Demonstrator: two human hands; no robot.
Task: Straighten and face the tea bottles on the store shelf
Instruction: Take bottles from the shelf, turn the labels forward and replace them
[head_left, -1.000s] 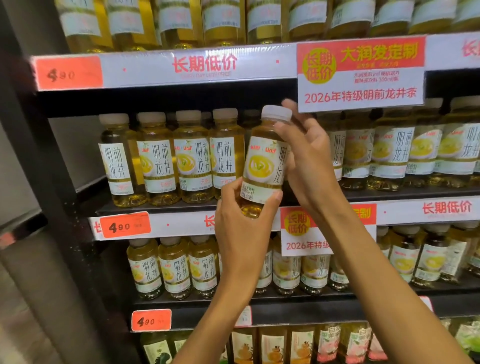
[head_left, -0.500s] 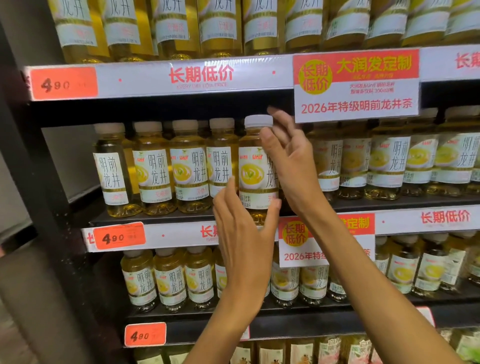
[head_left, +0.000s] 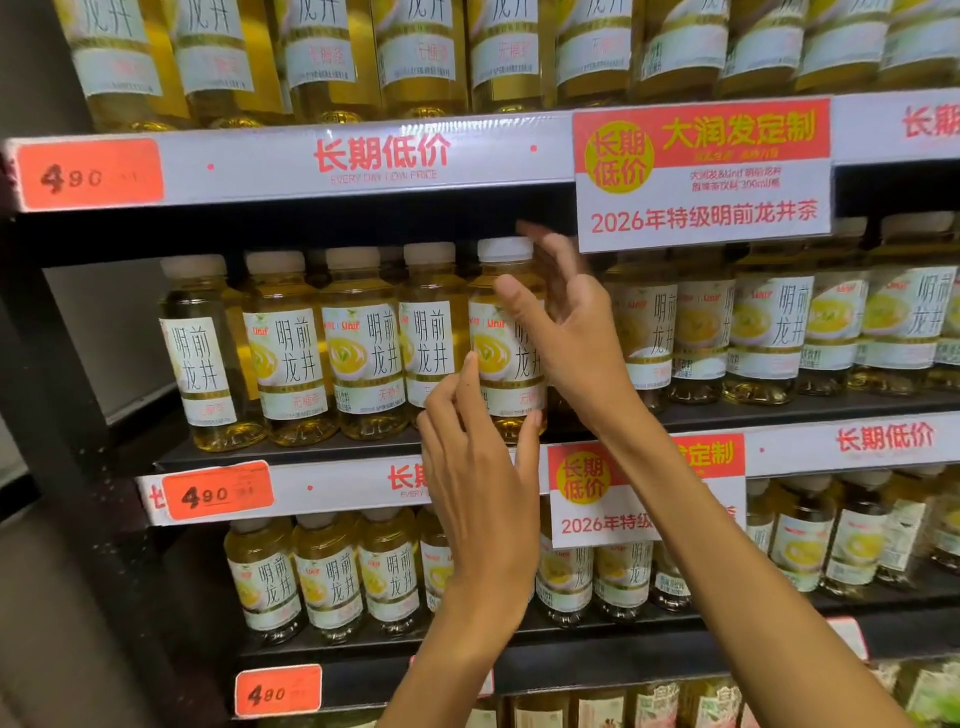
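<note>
Standing upright in its row, the fifth bottle (head_left: 506, 332) faced forward; the left hand (head_left: 480, 467) and right hand (head_left: 571, 332), fingers spread, held nothing. The leftmost bottle (head_left: 200, 353) remained turned.

Bottle (head_left: 506, 338) upright in shelf (head_left: 291, 452) row; left hand (head_left: 480, 499) touching label, right hand (head_left: 576, 332) spread beside it.

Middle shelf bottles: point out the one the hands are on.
The fifth bottle from the left end. The left hand touches its lower label and the right hand is at its right side; the others stand untouched.
</note>
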